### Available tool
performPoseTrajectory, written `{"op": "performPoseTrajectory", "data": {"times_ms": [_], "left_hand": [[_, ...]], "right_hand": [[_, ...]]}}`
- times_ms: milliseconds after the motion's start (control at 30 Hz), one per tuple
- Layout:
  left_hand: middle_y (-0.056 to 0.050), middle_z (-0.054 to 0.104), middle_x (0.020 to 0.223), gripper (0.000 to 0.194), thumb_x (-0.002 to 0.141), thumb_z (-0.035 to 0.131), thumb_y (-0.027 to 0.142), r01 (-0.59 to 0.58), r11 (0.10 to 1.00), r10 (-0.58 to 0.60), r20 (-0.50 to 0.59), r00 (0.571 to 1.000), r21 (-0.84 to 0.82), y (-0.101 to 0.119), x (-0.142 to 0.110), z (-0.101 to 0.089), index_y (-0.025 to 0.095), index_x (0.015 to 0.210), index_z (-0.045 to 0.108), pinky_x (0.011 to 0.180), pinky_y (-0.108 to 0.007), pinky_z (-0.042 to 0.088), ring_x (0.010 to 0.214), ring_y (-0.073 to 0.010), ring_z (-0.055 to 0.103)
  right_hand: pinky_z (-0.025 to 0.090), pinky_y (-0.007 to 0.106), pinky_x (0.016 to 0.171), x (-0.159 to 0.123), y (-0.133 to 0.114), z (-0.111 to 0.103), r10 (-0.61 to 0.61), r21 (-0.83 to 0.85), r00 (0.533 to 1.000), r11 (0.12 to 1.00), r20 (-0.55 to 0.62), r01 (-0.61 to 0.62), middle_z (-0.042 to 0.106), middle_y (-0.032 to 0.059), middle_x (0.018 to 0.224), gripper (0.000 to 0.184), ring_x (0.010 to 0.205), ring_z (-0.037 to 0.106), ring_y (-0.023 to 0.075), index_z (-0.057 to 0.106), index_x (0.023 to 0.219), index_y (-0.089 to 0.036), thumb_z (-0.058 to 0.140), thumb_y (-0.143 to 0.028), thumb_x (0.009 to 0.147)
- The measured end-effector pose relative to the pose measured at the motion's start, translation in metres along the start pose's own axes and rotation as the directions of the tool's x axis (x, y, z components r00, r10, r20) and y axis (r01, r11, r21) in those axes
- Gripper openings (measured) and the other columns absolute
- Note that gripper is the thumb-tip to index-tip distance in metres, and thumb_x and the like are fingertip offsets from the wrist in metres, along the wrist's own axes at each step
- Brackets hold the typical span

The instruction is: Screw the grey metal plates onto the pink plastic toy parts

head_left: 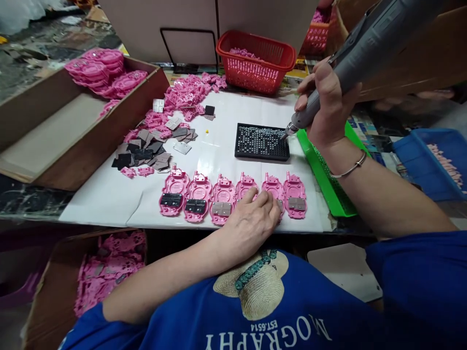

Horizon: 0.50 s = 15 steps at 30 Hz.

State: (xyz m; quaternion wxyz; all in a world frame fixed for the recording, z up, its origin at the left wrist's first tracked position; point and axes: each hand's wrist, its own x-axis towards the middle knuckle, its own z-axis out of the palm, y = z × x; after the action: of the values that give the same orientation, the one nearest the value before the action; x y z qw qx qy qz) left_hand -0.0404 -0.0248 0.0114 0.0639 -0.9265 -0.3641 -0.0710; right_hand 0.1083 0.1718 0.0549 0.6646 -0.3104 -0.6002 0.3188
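Right hand: fingers wrapped around the grey screwdriver, closed on its body. The tool slants down to the left, its tip at the right-hand end of the black tray, inside the rim. The tray holds small screws, gathered mostly along its far edge.

Left hand: palm down, fingers loosely bent, resting over the fourth and fifth of six pink cases. Fingertips partly hidden; cannot tell whether they grip anything.

The cases stand side by side in a row, lower ends close to the near edge of the table. Black plates on the first two from the left, grey-brown ones on the third and sixth.

Room: a band of white sheet runs between tray and row, and a broader patch lies between the tray and the loose plates to its left. A narrow strip separates the sixth case from the green basket, over which the right forearm passes. The red basket and a heap of pink parts bound the far side; a cardboard box bounds the left
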Motion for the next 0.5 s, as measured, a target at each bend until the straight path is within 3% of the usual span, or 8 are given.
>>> {"op": "performPoseTrajectory", "data": {"times_ms": [167,300,500], "left_hand": [[-0.018,0.066,0.117,0.030,0.095,0.043,0.011,-0.002,1.000,0.002,-0.013,1.000,0.005,0.000,0.000,0.000,0.002,0.121,0.056,0.100,-0.045,0.040,0.109,-0.0274,0.058],[-0.017,0.065,0.118,0.029,0.096,0.043,0.011,0.001,1.000,-0.001,0.007,1.000,0.000,0.000,0.001,0.000,0.004,0.120,0.057,0.101,-0.045,0.040,0.109,-0.0268,0.057],[-0.017,0.066,0.117,0.030,0.096,0.042,0.011,0.001,1.000,-0.001,0.019,1.000,0.006,0.001,0.000,-0.002,0.002,0.121,0.056,0.098,-0.044,0.041,0.107,-0.0266,0.058]], "right_hand": [[0.042,0.030,0.045,-0.002,-0.002,0.001,0.019,0.031,1.000,0.999,-0.008,-0.019,0.063,-0.0087,0.066,0.026,0.050,0.052,0.0124,0.062,0.075,-0.035,0.074,-0.057,0.074],[0.038,0.031,0.043,-0.004,-0.005,0.003,-0.004,0.086,1.000,0.996,-0.014,0.005,0.061,-0.0065,0.063,0.024,0.047,0.053,0.0129,0.060,0.069,-0.032,0.075,-0.049,0.077],[0.037,0.030,0.044,-0.002,0.007,0.001,-0.004,0.057,1.000,0.998,-0.006,0.005,0.063,-0.0068,0.063,0.033,0.050,0.053,0.0116,0.055,0.071,-0.031,0.073,-0.058,0.075]]}}
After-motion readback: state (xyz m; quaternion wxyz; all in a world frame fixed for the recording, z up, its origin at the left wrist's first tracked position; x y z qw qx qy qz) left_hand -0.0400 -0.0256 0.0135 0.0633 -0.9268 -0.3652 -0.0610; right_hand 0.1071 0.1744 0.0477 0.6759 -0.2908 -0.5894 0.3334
